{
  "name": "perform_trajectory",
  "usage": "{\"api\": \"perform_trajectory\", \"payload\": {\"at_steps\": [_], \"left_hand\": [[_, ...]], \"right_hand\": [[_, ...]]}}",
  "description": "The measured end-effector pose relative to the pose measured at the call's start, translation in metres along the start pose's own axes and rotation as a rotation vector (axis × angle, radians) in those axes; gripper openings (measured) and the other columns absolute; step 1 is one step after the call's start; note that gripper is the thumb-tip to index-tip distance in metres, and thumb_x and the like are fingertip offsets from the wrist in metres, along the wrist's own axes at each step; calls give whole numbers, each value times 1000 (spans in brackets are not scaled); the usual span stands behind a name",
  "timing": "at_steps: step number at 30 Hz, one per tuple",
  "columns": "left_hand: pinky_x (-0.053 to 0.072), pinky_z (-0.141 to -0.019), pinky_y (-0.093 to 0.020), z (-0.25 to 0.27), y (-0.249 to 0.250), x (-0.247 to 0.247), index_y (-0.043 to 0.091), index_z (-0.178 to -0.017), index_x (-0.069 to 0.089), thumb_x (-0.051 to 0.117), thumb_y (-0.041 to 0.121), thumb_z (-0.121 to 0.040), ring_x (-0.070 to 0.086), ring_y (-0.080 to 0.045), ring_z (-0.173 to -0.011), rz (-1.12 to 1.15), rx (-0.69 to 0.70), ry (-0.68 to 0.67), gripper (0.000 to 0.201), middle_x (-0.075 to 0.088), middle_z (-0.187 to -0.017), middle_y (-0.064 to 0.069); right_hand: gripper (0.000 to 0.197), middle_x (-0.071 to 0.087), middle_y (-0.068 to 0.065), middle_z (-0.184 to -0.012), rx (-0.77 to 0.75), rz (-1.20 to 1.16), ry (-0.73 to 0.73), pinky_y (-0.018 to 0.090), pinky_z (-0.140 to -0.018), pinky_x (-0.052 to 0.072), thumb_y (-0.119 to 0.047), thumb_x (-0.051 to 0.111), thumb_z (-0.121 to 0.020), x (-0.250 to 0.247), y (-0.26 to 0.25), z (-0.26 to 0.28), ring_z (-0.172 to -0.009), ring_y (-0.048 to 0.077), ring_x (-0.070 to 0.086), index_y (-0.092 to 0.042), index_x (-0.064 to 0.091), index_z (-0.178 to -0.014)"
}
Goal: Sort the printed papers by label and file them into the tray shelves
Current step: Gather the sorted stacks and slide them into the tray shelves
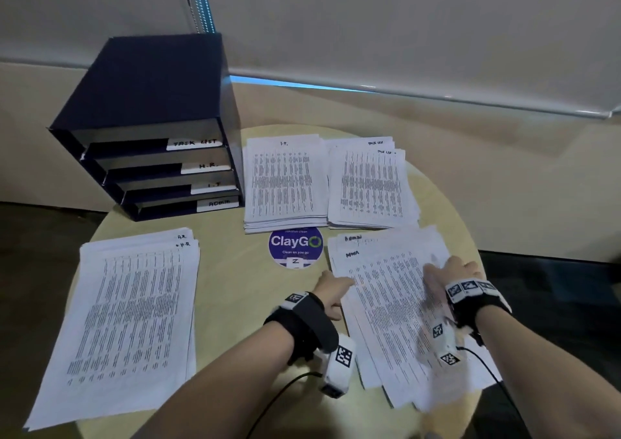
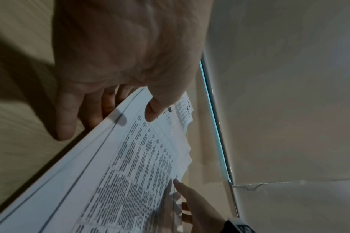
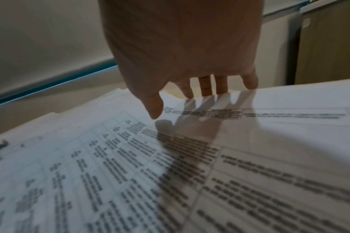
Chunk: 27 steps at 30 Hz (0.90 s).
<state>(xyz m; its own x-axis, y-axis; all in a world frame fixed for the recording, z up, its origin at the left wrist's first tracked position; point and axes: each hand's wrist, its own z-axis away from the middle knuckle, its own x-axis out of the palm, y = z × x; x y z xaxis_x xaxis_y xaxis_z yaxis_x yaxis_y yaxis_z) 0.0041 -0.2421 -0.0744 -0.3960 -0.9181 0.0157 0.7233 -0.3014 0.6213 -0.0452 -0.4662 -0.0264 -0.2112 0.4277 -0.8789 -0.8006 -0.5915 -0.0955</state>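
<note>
The ADMIN stack (image 1: 393, 304) of printed sheets lies fanned at the table's front right. My left hand (image 1: 331, 291) is at its left edge. In the left wrist view my left hand (image 2: 130, 110) pinches that edge, thumb on top of the stack (image 2: 130, 173) and fingers underneath. My right hand (image 1: 447, 270), motion-blurred, hovers at the stack's right edge with fingers spread. In the right wrist view my right hand (image 3: 186, 97) has straight fingers reaching past the far edge of the sheets (image 3: 130, 173). The dark blue tray shelves (image 1: 151, 102) stand at the back left, labelled TASK LIST, H.R., I.T and ADMIN from top to bottom.
An H.R. stack (image 1: 134, 321) lies at the front left, overhanging the round table (image 1: 235, 287). An I.T. stack (image 1: 285, 183) and a task list stack (image 1: 369, 186) lie side by side at the back. A round ClayGo sticker (image 1: 295, 247) marks the centre.
</note>
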Motion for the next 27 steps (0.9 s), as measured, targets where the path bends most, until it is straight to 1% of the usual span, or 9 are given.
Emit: {"api": "perform_trajectory", "payload": {"at_steps": [5, 8, 12, 14, 16, 19, 22, 25, 27], "left_hand": [[55, -80, -51, 2, -8, -18, 11, -134, 41, 52, 22, -67, 62, -33, -104, -13, 52, 60, 69, 58, -123, -17], [52, -84, -37, 6, -10, -40, 5, -137, 38, 51, 18, -74, 55, -36, -112, -188, 68, 282, 66, 52, -129, -18], [46, -94, -33, 9, -16, -78, 3, -135, 38, 58, 21, -79, 51, -37, -117, -258, 46, 434, 62, 46, -135, -17], [46, -91, -33, 9, -20, -96, -1, -134, 40, 57, 16, -84, 51, -37, -118, -273, 20, 482, 55, 47, -135, -19], [47, -90, -34, 9, -24, -111, -4, -117, 51, 55, 8, -85, 55, -36, -112, -227, 29, 491, 34, 53, -127, -21], [42, -79, -30, 11, -29, -125, -2, -81, 51, 53, -1, -85, 57, -29, -93, -153, 53, 478, 4, 59, -102, -17], [39, -69, -27, 19, -31, -127, -3, -85, 53, 53, 2, -88, 54, -25, -80, -202, 67, 472, 6, 55, -81, -13], [35, -67, -28, 26, -29, -127, -2, -80, 50, 54, 1, -87, 50, -24, -74, -159, 69, 459, 8, 49, -69, -11], [32, -67, -30, 27, -28, -128, 2, -75, 45, 53, 1, -87, 44, -22, -64, -114, 62, 467, 15, 43, -65, -8]], "right_hand": [[59, 37, 21, -135, -17, -85, -56, 41, -100, 36, -31, 60, -83, 23, -27, 21, -123, 37, 38, -3, 40, -131], [60, 30, 19, -136, 47, -67, -116, 47, -102, 37, -27, 59, -77, 34, -45, 46, -125, 40, 34, -5, 35, -127], [50, 63, 17, -98, -8, -328, -276, 34, -75, 52, -25, 63, -74, 46, -57, 65, -85, 31, 61, 3, 53, -115], [41, 64, 16, -101, -85, -385, -366, 33, -71, 51, -20, 62, -82, 51, -61, 74, -86, 28, 59, 2, 55, -116], [28, 61, 13, -97, -220, -251, -433, 30, -60, 49, -10, 58, -85, 50, -67, 87, -85, 24, 57, -3, 60, -112], [12, 60, 4, -75, -337, 146, -426, 25, -60, 49, 1, 67, -75, 43, -78, 106, -80, 26, 64, -11, 64, -75], [35, 56, 10, -102, -361, 236, -297, 38, -78, 54, -3, 69, -67, 57, -80, 105, -91, 37, 60, -16, 64, -99], [57, 47, 19, -124, 11, -365, -273, 44, -86, 48, -14, 58, -73, 66, -78, 108, -109, 42, 51, -6, 37, -126], [52, 49, 20, -128, 16, -634, -321, 41, -94, 46, -12, 51, -83, 67, -81, 106, -113, 39, 51, 1, 34, -131]]}}
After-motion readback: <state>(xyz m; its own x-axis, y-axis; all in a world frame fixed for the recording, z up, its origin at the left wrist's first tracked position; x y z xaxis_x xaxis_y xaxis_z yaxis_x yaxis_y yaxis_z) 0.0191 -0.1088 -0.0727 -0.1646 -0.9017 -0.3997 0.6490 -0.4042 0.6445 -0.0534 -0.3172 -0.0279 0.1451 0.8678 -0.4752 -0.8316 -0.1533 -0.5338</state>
